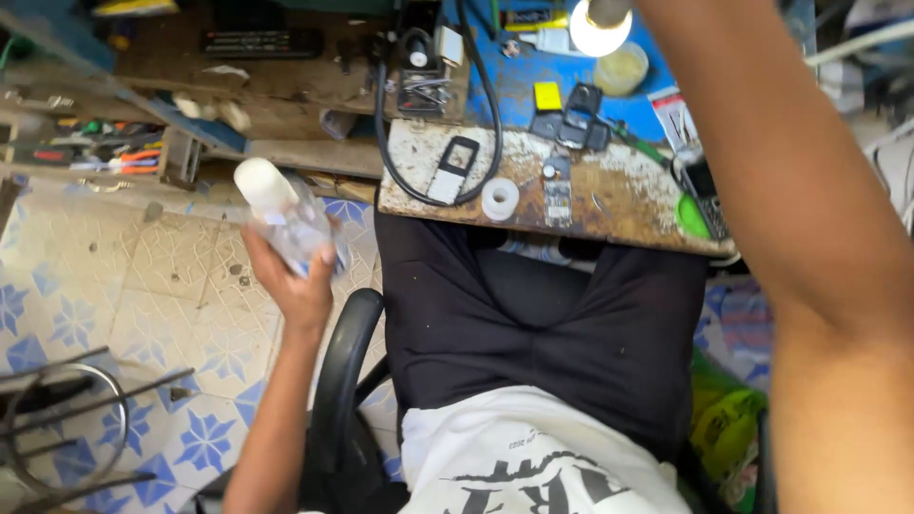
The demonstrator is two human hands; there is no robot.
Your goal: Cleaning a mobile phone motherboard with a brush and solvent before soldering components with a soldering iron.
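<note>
At the far left, dark bent metal rods and a wire ring [67,419] lie on the tiled floor [181,276], cream tiles patterned with blue stars. Above them a low wooden shelf [105,143] holds a jumble of hand tools with orange and red grips.

The left hand [295,281] is raised off to the side of the black office chair's armrest [338,371], fingers wrapped round a clear plastic bottle with a white cap [281,209]. The bottle tilts, cap pointing up and left, out over the floor and well apart from the worktop.

The worktop [619,190] is a worn board, its blue paint flaked to brown and white along the near edge. A black cable [386,143] loops across its left part around a grey phone housing with an empty screen window [449,169]. Just right of it lies a small roll of white tape [500,198], then a dark circuit board [557,195]. Farther back sit a yellow square piece [546,95], black phone parts [576,119] and a pale round tub [621,69].

The right arm [790,190] rises across the worktop's right side, hiding much of it, toward a lit lamp bulb [600,29] at the top edge. The right hand is out of frame, so I cannot tell its grip. Black trousers [543,333] fill the space below the worktop.
</note>
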